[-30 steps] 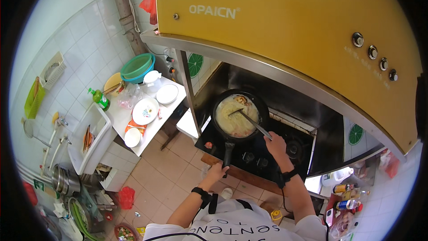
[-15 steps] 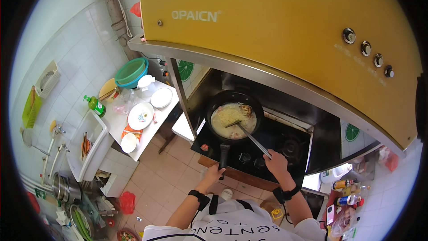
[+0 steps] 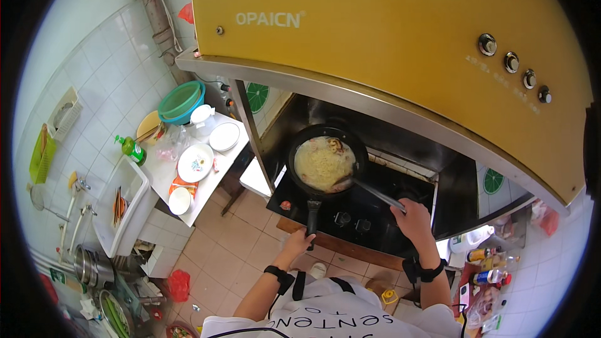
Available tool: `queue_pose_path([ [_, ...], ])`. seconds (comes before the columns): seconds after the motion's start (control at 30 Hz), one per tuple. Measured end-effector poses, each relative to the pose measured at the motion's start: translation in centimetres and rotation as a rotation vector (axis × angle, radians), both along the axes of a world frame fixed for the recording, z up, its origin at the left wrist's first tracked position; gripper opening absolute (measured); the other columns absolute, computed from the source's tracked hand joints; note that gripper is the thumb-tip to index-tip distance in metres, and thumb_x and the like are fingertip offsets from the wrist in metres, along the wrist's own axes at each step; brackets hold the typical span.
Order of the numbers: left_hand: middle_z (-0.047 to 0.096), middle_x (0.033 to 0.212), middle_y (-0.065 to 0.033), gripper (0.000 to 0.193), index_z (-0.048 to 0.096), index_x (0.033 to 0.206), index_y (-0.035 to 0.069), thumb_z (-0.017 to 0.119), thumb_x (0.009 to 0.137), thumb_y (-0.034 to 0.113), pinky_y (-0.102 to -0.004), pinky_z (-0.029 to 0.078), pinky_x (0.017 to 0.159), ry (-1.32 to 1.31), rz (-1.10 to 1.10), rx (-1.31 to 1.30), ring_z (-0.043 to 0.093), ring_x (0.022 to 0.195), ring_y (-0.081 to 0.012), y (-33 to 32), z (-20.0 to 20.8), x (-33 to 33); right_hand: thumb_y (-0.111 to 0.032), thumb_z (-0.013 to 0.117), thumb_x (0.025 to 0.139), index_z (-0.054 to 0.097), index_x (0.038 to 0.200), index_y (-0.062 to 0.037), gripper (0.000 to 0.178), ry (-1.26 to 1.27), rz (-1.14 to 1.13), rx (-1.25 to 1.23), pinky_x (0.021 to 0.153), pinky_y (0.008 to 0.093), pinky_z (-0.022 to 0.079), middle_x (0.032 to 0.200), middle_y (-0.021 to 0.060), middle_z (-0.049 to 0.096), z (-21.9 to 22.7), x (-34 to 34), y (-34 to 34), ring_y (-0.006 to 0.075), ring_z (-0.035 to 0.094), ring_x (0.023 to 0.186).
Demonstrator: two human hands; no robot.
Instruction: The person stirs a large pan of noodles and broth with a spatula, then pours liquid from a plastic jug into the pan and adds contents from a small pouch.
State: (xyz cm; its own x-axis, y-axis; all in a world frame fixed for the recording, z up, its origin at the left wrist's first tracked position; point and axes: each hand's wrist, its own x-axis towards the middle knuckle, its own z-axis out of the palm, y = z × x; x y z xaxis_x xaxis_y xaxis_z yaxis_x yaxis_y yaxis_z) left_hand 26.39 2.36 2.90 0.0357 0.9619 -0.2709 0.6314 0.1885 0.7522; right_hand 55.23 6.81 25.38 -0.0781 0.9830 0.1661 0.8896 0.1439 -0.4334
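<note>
A black wok [image 3: 361, 148] sits on the left burner of the black glass gas stove [image 3: 375, 215], its handle [image 3: 312, 214] toward me. Pale noodles in a whitish broth [image 3: 321, 161] fill it, with a browned piece near the far edge. My left hand [image 3: 296, 243] is closed around the end of the wok handle. My right hand [image 3: 414, 217] grips a metal spatula [image 3: 380, 193] by its handle. The spatula crosses the right rim, and its blade is hidden in the food at the wok's near right side.
A yellow range hood [image 3: 375, 19] hangs low over the stove. At left, a white table [image 3: 209, 186] bears plates, bowls and basins beside a sink [image 3: 107, 238]. Bottles [image 3: 491, 277] stand at lower right. A red plastic bag [image 3: 179, 285] lies on the tiled floor.
My right hand has moved right and slightly up. The spatula has swung from the middle of the wok to its near right side. My left hand stays on the handle.
</note>
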Motion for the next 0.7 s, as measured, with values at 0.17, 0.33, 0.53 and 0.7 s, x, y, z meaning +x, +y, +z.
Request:
queue_pose_path([
  [0.17,0.061,0.064,-0.0153,0.030,0.052,0.090,-0.001,0.057,0.084,0.028,-0.0372,0.049,0.056,-0.019,0.032,-0.039,0.064,0.061,-0.0263,0.0,0.9,0.2,-0.028,0.058,0.081,0.059,0.089,-0.0077,0.022,0.061,-0.055,0.083,0.051,0.0421,0.044,0.063,0.0147,0.058,-1.2,-3.2,2.6,0.0347,0.058,0.060],
  [0.33,0.061,0.064,-0.0154,0.031,0.052,0.092,-0.001,0.057,0.085,0.029,-0.0369,0.049,0.055,0.002,0.026,-0.039,0.063,0.060,-0.0270,0.1,2.5,0.6,-0.029,0.055,0.084,0.057,0.091,-0.0051,0.025,0.132,-0.024,0.191,0.050,0.0426,0.045,0.063,0.0151,0.058,-7.8,-6.0,6.4,0.0339,0.057,0.057],
  [0.53,0.061,0.067,-0.0176,0.031,0.054,0.091,-0.002,0.057,0.085,0.028,-0.0392,0.048,0.056,0.105,0.013,-0.048,0.063,0.061,-0.0292,0.0,0.2,0.2,-0.028,0.056,0.084,0.057,0.091,-0.0035,0.025,-0.011,0.015,-0.004,0.047,0.0388,0.045,0.060,0.0131,0.056,-8.8,-5.8,3.9,0.0300,0.057,0.055],
  [0.7,0.062,0.069,-0.0183,0.031,0.055,0.094,-0.003,0.057,0.084,0.026,-0.0383,0.048,0.059,-0.055,0.044,-0.047,0.064,0.064,-0.0284,0.1,-0.2,0.2,-0.029,0.057,0.082,0.058,0.095,-0.0050,0.027,-0.079,0.015,-0.061,0.052,0.0409,0.047,0.064,0.0148,0.059,-7.6,-2.5,1.1,0.0317,0.059,0.061],
])
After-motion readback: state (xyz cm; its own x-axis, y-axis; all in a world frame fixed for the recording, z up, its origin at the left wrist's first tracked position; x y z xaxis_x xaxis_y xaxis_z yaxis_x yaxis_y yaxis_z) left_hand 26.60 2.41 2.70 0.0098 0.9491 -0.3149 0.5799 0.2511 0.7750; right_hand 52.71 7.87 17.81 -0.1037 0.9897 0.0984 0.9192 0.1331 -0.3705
